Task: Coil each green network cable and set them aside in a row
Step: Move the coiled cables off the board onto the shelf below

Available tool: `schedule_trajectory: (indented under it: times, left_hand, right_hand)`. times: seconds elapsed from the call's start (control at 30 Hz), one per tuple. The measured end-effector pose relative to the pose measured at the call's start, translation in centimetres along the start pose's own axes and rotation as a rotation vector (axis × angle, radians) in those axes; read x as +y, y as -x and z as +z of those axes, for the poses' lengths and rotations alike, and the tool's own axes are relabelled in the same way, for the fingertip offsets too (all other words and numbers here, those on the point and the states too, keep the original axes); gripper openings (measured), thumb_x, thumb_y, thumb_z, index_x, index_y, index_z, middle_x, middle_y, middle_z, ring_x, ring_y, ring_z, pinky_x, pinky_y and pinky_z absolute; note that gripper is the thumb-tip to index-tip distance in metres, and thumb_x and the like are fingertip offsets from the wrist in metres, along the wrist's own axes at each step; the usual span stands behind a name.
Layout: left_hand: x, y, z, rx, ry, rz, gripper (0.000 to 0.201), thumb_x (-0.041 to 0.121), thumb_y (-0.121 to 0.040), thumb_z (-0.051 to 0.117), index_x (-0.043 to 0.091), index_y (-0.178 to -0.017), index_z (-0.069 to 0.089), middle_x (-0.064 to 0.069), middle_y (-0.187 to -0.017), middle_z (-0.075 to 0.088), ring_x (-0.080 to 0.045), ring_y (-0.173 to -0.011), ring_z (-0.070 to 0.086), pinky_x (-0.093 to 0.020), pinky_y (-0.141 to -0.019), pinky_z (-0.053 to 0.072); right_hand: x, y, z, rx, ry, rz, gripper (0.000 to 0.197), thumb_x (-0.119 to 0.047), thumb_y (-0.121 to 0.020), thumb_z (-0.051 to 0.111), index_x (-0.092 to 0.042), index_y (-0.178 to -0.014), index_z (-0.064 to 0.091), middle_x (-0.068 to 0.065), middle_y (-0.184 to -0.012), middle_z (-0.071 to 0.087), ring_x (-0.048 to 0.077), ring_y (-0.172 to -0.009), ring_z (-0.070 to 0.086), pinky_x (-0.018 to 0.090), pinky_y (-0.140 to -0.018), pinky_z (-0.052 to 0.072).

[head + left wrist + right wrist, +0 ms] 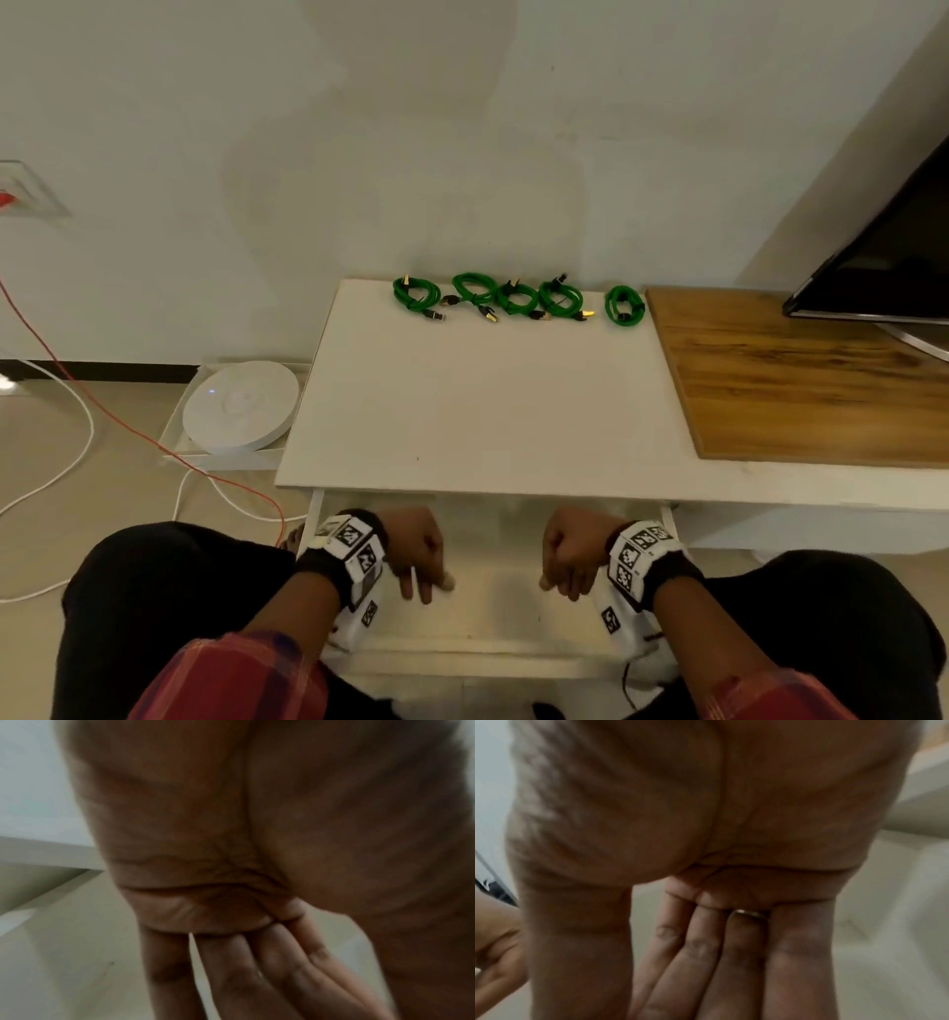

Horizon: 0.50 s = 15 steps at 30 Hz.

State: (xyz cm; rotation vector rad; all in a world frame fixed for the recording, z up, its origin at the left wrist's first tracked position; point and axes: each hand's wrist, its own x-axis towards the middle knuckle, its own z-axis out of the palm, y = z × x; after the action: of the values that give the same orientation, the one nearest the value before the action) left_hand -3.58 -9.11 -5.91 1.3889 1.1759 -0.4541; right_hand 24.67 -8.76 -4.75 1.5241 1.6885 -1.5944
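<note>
Green coiled cables (516, 299) rowed at table's (488, 401) far edge, well apart from both empty hands

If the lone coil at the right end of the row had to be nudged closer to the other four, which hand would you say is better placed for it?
Probably the right hand. The lone coil lies on its side of the white table. Both it and the left hand hang empty, equally far back.

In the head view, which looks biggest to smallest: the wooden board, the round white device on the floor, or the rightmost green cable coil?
1. Wooden board
2. Round white device
3. Rightmost green cable coil

The gaps are plain, though the coil lies farthest away.
</note>
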Motion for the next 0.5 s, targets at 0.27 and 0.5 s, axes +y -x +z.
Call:
schedule_trajectory:
  times: [0.27,0.5]
  left_hand:
    - [3.0,3.6,-11.4,1.012,-0.028,0.199,0.02,0.056,-0.089,0.071,0.036,-0.092,0.07,0.018,-0.092,0.071,-0.005,-0.085,0.066,-0.03,-0.077,0.054]
    - [2.3,1.1,-21.8,1.103,-0.335,0.057,0.037,0.042,-0.092,0.072,0.03,-0.126,0.062,0.002,-0.132,0.055,-0.023,-0.121,0.056,-0.043,-0.099,0.049]
  right_hand:
    - [-6.0,0.7,-8.7,0.625,-0.329,-0.462,0.019,-0.027,-0.087,0.081,-0.009,-0.082,0.076,0.008,-0.073,0.075,0.019,-0.067,0.072,0.034,-0.064,0.061]
    - [-12.0,-5.2,-17.6,0.965,0.027,-0.503,0.009,-0.021,-0.085,0.079,-0.016,-0.092,0.076,-0.004,-0.092,0.074,0.003,-0.079,0.063,0.023,-0.077,0.052]
